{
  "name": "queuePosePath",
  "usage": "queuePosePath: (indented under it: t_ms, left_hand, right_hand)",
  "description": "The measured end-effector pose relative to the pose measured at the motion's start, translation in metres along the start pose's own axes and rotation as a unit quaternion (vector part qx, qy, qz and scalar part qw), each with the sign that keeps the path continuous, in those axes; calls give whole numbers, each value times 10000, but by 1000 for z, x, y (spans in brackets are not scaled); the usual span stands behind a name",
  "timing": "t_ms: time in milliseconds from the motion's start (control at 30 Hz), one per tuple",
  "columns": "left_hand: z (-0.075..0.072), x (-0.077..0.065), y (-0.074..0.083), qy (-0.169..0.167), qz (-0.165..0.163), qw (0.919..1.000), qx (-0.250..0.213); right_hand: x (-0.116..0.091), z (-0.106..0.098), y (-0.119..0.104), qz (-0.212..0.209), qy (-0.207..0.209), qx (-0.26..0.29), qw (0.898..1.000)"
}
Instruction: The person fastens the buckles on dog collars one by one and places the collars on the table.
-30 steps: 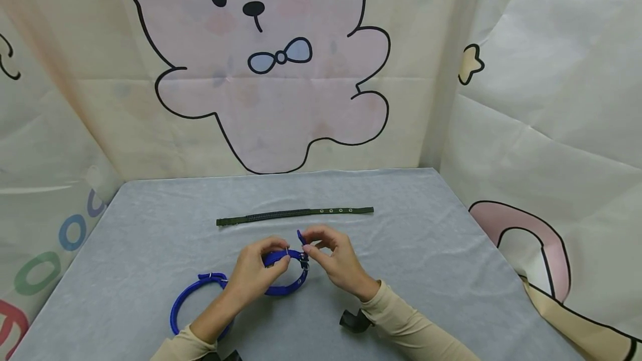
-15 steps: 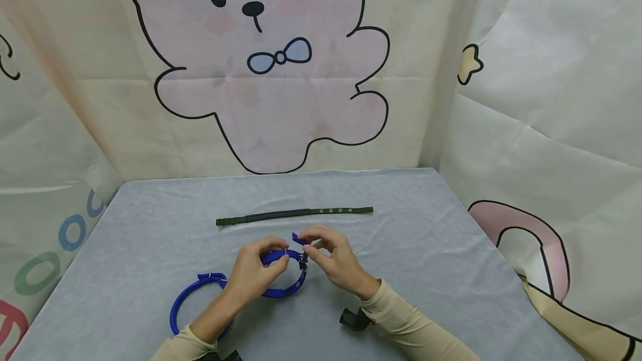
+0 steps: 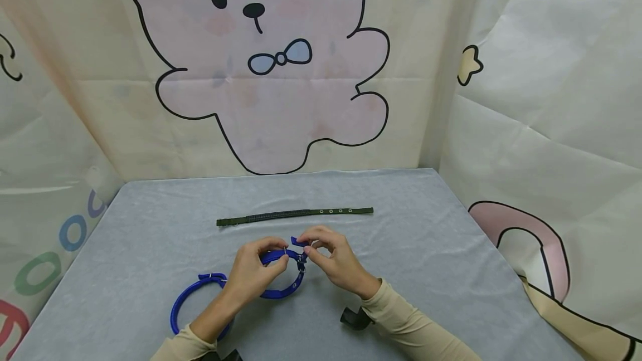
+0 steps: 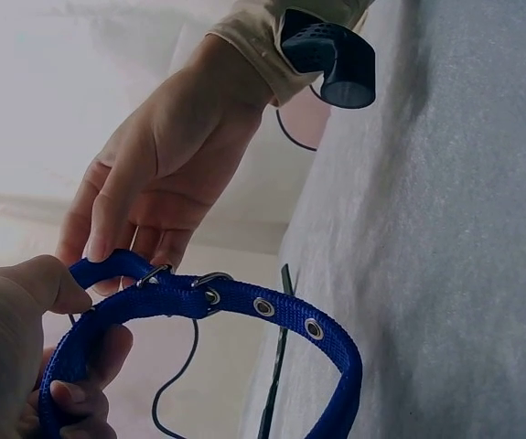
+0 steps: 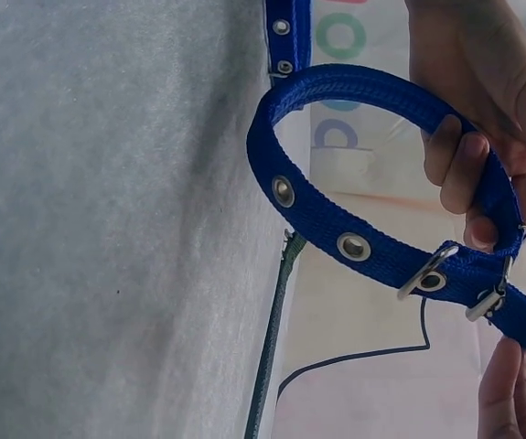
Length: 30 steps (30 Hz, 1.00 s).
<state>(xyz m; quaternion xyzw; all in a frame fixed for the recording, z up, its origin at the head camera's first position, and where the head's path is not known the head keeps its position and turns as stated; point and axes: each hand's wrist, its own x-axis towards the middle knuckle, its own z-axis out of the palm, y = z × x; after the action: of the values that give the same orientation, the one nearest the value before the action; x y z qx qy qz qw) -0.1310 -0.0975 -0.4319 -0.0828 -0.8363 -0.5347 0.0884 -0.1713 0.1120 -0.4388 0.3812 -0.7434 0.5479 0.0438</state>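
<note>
A blue webbing collar (image 3: pixel 283 293) with metal eyelets and a buckle is curved into a loop, held up between the hands. My left hand (image 3: pixel 253 269) grips its left side, thumb on the outside and fingers inside the loop, as the left wrist view shows. At the far right of the loop, my right hand (image 3: pixel 342 263) pinches the strap's free end (image 4: pixel 112 265) between thumb and fingers. That end passes through the metal buckle (image 5: pixel 487 305), and a metal ring (image 5: pixel 427 272) sits beside it. The end bends back toward the left hand.
A second blue collar (image 3: pixel 176 308), also looped, lies on the grey cloth-covered table (image 3: pixel 426 272), partly behind the left forearm. Further back, a dark green collar (image 3: pixel 281 215) with eyelets lies stretched out flat. Printed fabric walls (image 3: pixel 401 127) enclose the table.
The strap's free end has tipped from upright to lying leftward, and the right fingers have shifted slightly left over it. The left hand has barely moved.
</note>
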Motion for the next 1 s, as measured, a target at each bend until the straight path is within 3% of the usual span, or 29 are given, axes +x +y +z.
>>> queuePosePath:
  t_ms: [533,1000]
  left_hand:
    - [0,0,0,-31,-26,10000,35]
    - [-2,0,0,-69,58,9999,62]
  right_hand:
    - [1,-3,-1,51,-208,-316,9993]
    - [0,-2,-1,-142,-307,-767,9965]
